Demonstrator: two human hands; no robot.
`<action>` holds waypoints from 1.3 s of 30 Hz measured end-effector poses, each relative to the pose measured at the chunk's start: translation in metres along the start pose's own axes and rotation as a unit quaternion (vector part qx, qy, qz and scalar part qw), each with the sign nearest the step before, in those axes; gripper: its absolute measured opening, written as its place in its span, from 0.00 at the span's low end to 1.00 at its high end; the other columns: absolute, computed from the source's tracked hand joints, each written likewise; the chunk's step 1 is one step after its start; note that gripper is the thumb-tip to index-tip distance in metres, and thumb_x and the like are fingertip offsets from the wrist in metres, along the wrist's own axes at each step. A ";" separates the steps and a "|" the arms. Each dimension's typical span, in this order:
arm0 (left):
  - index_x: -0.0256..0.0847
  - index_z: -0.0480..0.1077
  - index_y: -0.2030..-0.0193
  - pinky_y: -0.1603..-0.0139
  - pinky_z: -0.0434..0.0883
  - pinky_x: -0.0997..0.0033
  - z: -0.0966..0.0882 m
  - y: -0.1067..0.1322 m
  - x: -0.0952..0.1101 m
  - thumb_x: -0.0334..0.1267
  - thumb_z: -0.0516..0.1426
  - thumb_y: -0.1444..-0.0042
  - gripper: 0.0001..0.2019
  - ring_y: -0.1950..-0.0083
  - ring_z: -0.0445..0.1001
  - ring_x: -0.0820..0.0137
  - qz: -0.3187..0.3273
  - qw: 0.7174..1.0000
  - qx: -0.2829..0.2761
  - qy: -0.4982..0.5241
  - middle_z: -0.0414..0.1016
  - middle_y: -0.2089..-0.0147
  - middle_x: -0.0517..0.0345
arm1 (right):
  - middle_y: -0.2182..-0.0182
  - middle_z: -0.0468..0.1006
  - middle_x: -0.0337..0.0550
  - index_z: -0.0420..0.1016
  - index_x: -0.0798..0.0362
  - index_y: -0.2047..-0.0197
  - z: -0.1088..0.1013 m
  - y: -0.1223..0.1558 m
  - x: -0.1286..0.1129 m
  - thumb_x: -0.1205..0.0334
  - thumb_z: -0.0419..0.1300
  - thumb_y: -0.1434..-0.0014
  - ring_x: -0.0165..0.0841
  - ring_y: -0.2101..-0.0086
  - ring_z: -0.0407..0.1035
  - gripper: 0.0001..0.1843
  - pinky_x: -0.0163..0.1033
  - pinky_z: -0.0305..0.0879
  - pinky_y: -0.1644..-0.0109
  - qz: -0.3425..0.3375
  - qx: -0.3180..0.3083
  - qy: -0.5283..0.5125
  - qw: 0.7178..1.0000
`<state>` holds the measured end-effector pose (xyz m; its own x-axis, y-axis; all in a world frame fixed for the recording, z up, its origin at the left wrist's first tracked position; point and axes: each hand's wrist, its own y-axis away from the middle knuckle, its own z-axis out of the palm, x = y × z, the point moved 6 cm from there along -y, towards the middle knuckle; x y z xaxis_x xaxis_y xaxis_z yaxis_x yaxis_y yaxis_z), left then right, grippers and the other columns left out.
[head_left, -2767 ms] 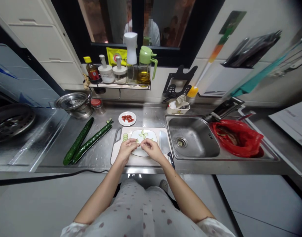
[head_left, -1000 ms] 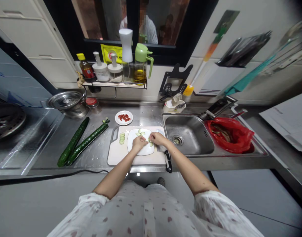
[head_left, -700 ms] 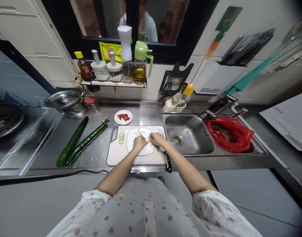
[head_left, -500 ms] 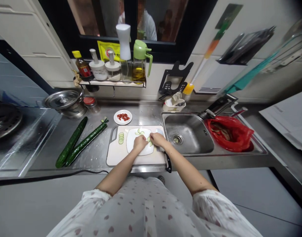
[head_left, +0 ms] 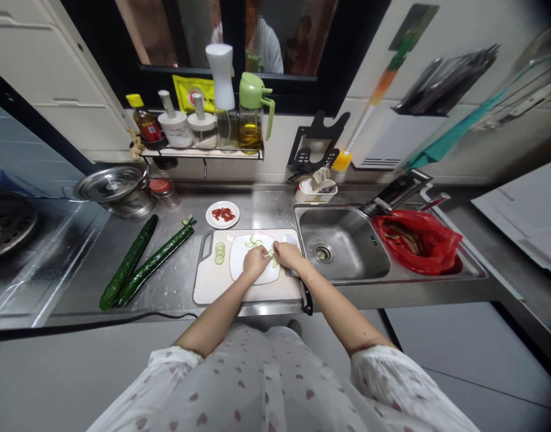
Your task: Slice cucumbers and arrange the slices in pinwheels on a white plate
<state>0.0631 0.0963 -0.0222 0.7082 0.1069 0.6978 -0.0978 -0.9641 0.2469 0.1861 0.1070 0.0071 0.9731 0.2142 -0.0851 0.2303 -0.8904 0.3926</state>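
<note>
A white plate (head_left: 242,267) lies on a pale cutting board (head_left: 212,282) at the counter's front edge. My left hand (head_left: 255,261) and my right hand (head_left: 288,255) are both over the plate's right side, fingers pinched together around a thin cucumber slice (head_left: 271,257). More cucumber slices (head_left: 253,241) sit fanned at the plate's far rim. A short stack of slices (head_left: 219,252) rests on the board left of the plate. A knife with a black handle (head_left: 306,295) lies at the board's right edge, partly under my right forearm.
Two whole cucumbers (head_left: 143,261) lie left of the board. A small dish of red chilli (head_left: 222,214) stands behind it. The sink (head_left: 341,249) is on the right, with a red bag (head_left: 419,240) beside it. A lidded pot (head_left: 116,191) and a condiment shelf (head_left: 198,135) are at the back.
Both hands moved from the plate's near edge to its right side, still pinched on a slice. In the last second they barely moved; the camera drifted slightly.
</note>
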 end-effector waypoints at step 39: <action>0.49 0.77 0.57 0.61 0.63 0.72 0.001 0.001 -0.001 0.44 0.58 0.42 0.09 0.57 0.72 0.67 0.047 0.995 -0.008 -0.088 0.76 0.61 0.56 | 0.56 0.75 0.49 0.72 0.48 0.47 0.031 0.044 -0.014 0.57 0.43 0.31 0.37 0.55 0.66 0.20 0.35 0.57 0.58 0.055 0.081 -0.063 0.993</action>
<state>0.0629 0.0955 -0.0230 0.8072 -0.0300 0.5895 -0.1798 -0.9637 0.1972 0.1826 0.0529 -0.0027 0.9833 0.0701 -0.1679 0.1119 -0.9607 0.2541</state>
